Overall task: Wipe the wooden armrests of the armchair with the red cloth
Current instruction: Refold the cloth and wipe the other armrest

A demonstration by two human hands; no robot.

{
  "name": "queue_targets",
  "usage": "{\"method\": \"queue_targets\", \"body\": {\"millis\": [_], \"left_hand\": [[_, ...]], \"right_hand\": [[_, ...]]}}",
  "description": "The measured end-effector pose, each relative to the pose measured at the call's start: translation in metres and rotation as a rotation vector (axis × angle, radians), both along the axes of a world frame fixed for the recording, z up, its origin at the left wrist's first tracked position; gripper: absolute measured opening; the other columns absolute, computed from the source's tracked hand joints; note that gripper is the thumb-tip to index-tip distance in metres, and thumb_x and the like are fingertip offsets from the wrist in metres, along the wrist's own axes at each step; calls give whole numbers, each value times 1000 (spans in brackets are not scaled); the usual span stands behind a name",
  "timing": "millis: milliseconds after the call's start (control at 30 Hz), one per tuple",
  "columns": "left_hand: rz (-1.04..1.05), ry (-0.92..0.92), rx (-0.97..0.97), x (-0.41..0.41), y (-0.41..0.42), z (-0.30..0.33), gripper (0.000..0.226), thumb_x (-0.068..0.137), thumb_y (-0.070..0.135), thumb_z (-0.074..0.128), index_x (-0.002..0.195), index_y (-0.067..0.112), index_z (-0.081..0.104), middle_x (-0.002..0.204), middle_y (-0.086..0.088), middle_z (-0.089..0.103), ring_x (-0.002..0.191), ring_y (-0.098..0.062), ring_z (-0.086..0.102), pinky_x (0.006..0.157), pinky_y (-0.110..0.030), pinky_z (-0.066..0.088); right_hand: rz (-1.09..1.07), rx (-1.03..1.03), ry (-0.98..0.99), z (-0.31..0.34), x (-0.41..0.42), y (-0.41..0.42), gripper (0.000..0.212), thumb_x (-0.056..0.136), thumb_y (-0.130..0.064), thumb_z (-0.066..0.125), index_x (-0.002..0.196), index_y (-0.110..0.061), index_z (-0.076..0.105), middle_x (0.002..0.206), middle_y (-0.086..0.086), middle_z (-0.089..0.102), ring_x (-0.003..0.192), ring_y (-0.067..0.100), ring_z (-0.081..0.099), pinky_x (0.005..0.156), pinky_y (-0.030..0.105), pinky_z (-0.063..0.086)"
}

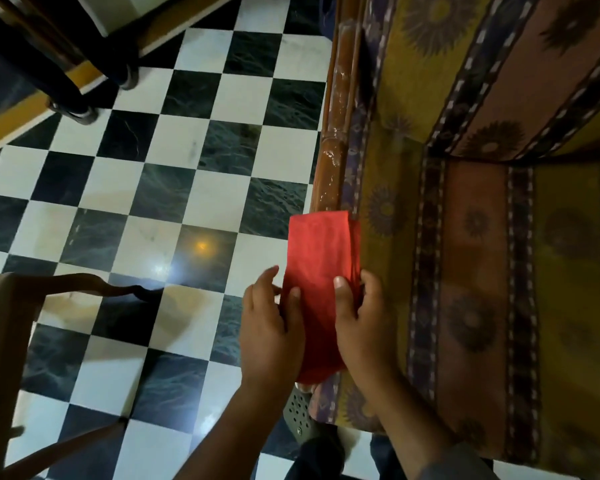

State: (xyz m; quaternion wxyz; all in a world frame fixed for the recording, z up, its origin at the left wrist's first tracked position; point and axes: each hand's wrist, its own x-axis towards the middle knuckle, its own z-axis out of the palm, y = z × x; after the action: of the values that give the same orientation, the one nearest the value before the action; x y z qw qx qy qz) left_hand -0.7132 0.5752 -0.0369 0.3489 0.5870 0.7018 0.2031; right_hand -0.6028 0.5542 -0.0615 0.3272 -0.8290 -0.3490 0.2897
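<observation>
- Hands hold the red cloth [321, 271] between them, just below the centre of the view, with both forearms coming in from about 6 o'clock.
- Left hand [271, 327] grips the cloth's left edge, thumb pressed on the top face and fingers curled beneath.
- Right hand [362, 327] clasps the right edge, thumb lying on top and fingers wrapped round the far side, touching the chair's upholstery.
- Red cloth is folded into a long flat strip running from 6 toward 12 o'clock; its far end lies over the near end of the wooden armrest [336, 133].
- Wooden armrest is a glossy, turned reddish-brown rail stretching from the cloth up toward 12 o'clock, with pale streaks along its surface.
- Armchair [482, 237] fills the side from 1 to 5 o'clock, its cushions covered in striped fabric of mustard, rust and dark blue with sunburst motifs.
- Checkered floor [174, 174] of black and white tiles spreads from 7 to 11 o'clock, with a bright glare spot at 9 o'clock of the cloth.
- Dark furniture legs [70, 98] stand at 10 o'clock, and a brown chair [0, 323] edges in at 8 o'clock.
- Grey perforated slipper [300, 415] shows on the floor under the wrists, at 6 o'clock of the cloth.
</observation>
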Motion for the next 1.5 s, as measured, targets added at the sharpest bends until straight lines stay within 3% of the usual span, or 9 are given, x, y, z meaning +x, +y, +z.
{"method": "queue_targets", "body": {"millis": [100, 200, 267, 333, 467, 633, 833, 1133, 1500], "left_hand": [[-225, 248, 282, 14, 6, 8, 48, 100, 32, 48, 145, 16, 39, 148, -14, 48, 138, -29, 42, 109, -41, 33], [-522, 368, 248, 32, 6, 7, 60, 103, 41, 33, 155, 14, 23, 164, -17, 19, 153, -37, 11, 119, -50, 20], [-631, 402, 164, 37, 2, -3, 65, 103, 47, 26, 157, 18, 3, 166, -10, -6, 153, -31, -10, 125, -51, 8], [-650, 448, 169, 34, 1, -13, 70, 104, 50, 30, 157, 19, -5, 164, -5, -17, 152, -28, -16, 124, -48, 0], [-636, 526, 233, 35, 1, -22, 72, 104, 45, 37, 158, 16, 0, 165, -8, -11, 153, -30, -11, 120, -48, -2], [-635, 569, 236, 37, 3, -26, 69, 105, 45, 29, 157, 16, -6, 166, -10, -13, 153, -30, -16, 121, -49, -1], [-613, 397, 240, 41, 36, -28, 70, 105, 44, 29, 156, 19, -10, 165, -8, -19, 152, -29, -22, 125, -48, 0], [-592, 334, 295, 41, 32, -32, 67, 106, 40, 31, 158, 21, -6, 167, -4, -15, 152, -24, -21, 126, -47, 4], [-624, 355, 307, 46, 52, -32, 64, 104, 41, 23, 159, 16, 3, 168, -10, -6, 153, -31, -14, 125, -52, 6]], "right_hand": [[65, 40, 93, -2, 11, 3, 40, 95, -54, 43, 112, -21, 59, 99, -1, 68, 87, 16, 63, 77, 34, 53], [59, 97, 262, -10, 30, 2, 32, 97, -51, 38, 103, -31, 62, 90, -11, 68, 82, 9, 65, 73, 29, 53], [80, 109, 126, -20, 47, 1, 37, 98, -45, 37, 111, -24, 65, 94, -9, 69, 86, 13, 67, 69, 22, 48], [132, 107, -198, -37, 64, 1, 36, 96, -33, 46, 113, -10, 67, 101, 8, 71, 91, 26, 67, 72, 24, 46], [418, 16, -587, -88, 91, 5, 51, 90, -34, 45, 123, 1, 62, 119, 30, 62, 111, 49, 60, 86, 51, 52], [682, -119, -731, -150, 92, 2, 68, 98, -54, 36, 148, -8, 38, 159, 22, 25, 147, 41, 23, 117, 59, 21], [672, -104, -751, -169, 94, -3, 82, 94, -68, 31, 155, -13, 22, 164, 14, 8, 152, 34, 7, 119, 57, 15], [708, -215, -744, -155, 90, -1, 82, 95, -66, 12, 153, -12, 28, 162, 17, 17, 151, 35, 12, 120, 54, 14], [676, -163, -777, -156, 86, -4, 78, 96, -62, 16, 154, -10, 26, 163, 18, 14, 151, 35, 11, 119, 56, 17]]}}
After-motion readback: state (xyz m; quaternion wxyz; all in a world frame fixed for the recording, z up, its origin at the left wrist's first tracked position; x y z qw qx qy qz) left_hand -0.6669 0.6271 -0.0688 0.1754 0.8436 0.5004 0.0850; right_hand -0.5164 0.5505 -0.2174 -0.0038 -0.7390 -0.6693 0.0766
